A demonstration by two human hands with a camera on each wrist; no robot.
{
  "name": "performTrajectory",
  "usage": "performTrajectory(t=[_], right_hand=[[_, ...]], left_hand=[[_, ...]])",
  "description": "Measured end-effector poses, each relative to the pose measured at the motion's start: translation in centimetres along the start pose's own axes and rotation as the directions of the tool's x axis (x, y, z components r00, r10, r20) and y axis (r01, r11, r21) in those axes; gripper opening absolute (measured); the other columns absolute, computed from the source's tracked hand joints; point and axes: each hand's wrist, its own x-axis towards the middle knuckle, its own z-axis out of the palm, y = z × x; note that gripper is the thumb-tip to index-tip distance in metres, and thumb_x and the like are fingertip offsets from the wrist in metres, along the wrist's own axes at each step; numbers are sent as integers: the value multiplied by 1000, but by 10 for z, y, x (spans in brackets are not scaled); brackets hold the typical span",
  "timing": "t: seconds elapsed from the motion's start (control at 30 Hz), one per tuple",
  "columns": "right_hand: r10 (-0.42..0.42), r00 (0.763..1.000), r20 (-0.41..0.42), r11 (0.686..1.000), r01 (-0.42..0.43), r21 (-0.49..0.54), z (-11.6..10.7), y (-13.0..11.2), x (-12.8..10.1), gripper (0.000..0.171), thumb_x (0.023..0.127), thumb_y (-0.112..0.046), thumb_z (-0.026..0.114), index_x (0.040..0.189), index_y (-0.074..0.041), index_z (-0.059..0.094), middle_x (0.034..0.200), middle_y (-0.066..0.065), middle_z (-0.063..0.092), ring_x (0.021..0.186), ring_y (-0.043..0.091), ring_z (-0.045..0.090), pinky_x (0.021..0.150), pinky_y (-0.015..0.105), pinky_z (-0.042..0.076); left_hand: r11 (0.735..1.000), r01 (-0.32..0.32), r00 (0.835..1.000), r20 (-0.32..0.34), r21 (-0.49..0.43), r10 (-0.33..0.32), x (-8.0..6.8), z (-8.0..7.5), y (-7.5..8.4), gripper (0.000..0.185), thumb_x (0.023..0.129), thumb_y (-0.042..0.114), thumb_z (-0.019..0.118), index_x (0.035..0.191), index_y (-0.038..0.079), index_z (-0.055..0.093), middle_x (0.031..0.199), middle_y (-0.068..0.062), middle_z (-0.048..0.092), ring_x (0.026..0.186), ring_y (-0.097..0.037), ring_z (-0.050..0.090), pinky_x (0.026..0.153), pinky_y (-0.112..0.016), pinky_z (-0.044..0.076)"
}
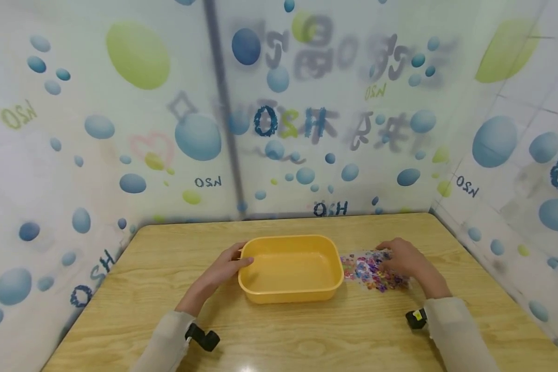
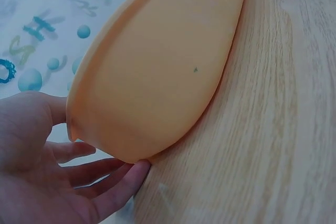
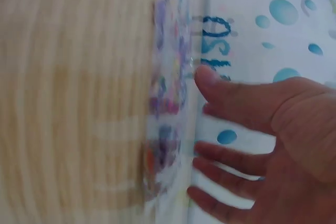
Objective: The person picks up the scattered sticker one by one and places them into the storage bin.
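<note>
A shallow yellow plastic basin stands on the wooden table in front of me. My left hand grips its left end, the thumb over the rim and the fingers along the outer wall. In the left wrist view the fingers reach down to the basin's base. Right of the basin lies a flat, clear plastic bag of small multicoloured pieces, too small to tell their kind. My right hand is over the bag's right part. The right wrist view shows its fingers spread beside the blurred bag.
The wooden table has a back edge against a wall printed with blue and green bubbles. Similar side walls rise left and right. Each wrist carries a small black camera.
</note>
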Motion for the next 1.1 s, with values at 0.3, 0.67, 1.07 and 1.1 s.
performTrajectory(t=[0.3, 0.67, 1.07, 1.1], right_hand=[[41, 999, 34, 999, -40, -9, 0, 18, 0, 51, 86, -21, 83, 122, 12, 69, 116, 31, 72, 105, 46, 69, 89, 57, 58], [104, 995, 8, 994, -104, -12, 3, 16, -1, 42, 85, -20, 83, 116, 6, 73, 116, 27, 72, 104, 42, 68, 90, 58, 56], [138, 990, 7, 990, -138, 0, 0, 5, -6, 49, 87, -16, 80, 123, 10, 61, 119, 35, 62, 106, 48, 60, 92, 61, 52], [155, 988, 9, 988, -155, 17, -1, 4, -6, 50, 87, -16, 81, 122, 11, 58, 115, 34, 61, 101, 44, 59, 88, 57, 53]], left_hand=[[1000, -4, 1000, 2, -4, 4, -2, -1, 3, 58, 106, 24, 59, 157, 8, 38, 138, -23, 59, 110, -24, 67, 93, -37, 59], [1000, 7, 1000, 4, 4, -7, -2, 0, 2, 60, 106, 28, 59, 158, 8, 37, 140, -22, 60, 110, -23, 68, 95, -39, 58], [1000, -2, 1000, 19, 8, 2, -3, -1, 0, 60, 107, 26, 56, 159, 7, 34, 143, -22, 58, 114, -25, 67, 98, -41, 57], [1000, -4, 1000, 17, 13, 3, -3, -1, 0, 60, 107, 27, 56, 159, 7, 35, 143, -22, 58, 115, -25, 66, 99, -41, 57]])
